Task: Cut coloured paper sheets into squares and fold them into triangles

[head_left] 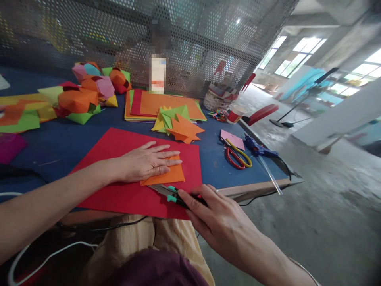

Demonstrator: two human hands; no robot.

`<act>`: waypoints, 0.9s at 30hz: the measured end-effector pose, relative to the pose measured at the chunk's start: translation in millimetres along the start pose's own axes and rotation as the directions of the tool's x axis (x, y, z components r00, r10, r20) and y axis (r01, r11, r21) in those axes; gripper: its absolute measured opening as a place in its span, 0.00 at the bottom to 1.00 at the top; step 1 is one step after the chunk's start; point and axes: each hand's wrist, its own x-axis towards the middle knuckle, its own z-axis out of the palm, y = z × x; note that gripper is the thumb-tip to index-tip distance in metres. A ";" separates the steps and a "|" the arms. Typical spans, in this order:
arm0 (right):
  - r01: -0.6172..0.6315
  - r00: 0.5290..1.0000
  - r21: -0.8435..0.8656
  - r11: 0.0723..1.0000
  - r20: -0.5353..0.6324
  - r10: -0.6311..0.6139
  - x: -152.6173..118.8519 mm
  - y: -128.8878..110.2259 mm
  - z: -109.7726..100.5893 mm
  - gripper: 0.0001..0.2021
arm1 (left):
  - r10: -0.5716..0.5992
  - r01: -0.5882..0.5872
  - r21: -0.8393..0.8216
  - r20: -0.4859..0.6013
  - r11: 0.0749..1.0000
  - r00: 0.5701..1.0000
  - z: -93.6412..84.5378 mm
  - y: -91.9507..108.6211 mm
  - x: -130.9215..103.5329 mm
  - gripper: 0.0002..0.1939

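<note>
A red sheet [119,198] lies near the table's front edge, and a small orange paper piece [171,174] rests on it. My left hand [145,162] is flat with fingers spread, pressing on the orange piece and the red sheet. In my right hand [212,210] is a black and green utility knife [172,194], its fingers wrapped round the handle. The knife's blade points left, close to the lower edge of the orange piece. Whether the blade touches the paper is too small to tell.
Behind the red sheet are stacked coloured papers [154,104] and star-shaped pieces [186,128]. Folded paper shapes [79,99] sit back left. Scissors [238,157], a blue glue gun [258,147] and a paper cup [235,114] are on the right. A mesh screen [119,43] stands behind.
</note>
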 end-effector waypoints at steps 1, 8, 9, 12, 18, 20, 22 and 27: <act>-0.001 1.000 0.005 1.000 -0.006 0.001 0.2 0.0 0.8 0.19 | 0.000 0.000 0.000 -0.002 1.000 1.000 0.2 -0.2 0.1 0.27; 0.006 0.999 0.004 1.000 -0.042 -0.005 2.4 -2.4 6.2 0.20 | 0.000 0.000 -0.001 -0.012 1.000 1.000 0.4 0.6 0.0 0.26; 0.011 0.999 -0.002 1.000 -0.034 -0.011 2.5 -2.6 6.3 0.20 | 0.000 0.000 -0.001 -0.013 1.000 1.000 0.3 0.8 -0.1 0.26; 0.016 1.000 -0.014 1.000 -0.006 -0.016 3.3 -2.1 6.0 0.21 | 0.000 0.000 -0.002 -0.017 1.000 1.000 0.2 1.1 -0.4 0.26; 0.038 0.999 0.015 0.999 0.008 -0.038 5.7 0.4 6.0 0.20 | -0.009 0.009 -0.009 -0.017 1.000 1.000 -0.3 2.2 -0.2 0.25; 0.044 0.999 0.011 0.999 0.005 -0.044 5.4 1.0 6.3 0.20 | -0.009 0.009 -0.013 -0.014 1.000 1.000 -0.5 2.7 -0.3 0.25; 0.042 0.999 0.009 0.999 0.006 -0.042 5.0 0.8 5.9 0.21 | -0.006 0.005 -0.017 -0.014 1.000 1.000 -0.4 2.6 -0.7 0.25; 0.028 1.000 0.091 0.995 -0.009 -0.028 0.3 -3.1 -0.3 0.18 | -0.004 0.003 -0.032 -0.025 0.999 1.000 1.3 0.2 -1.2 0.25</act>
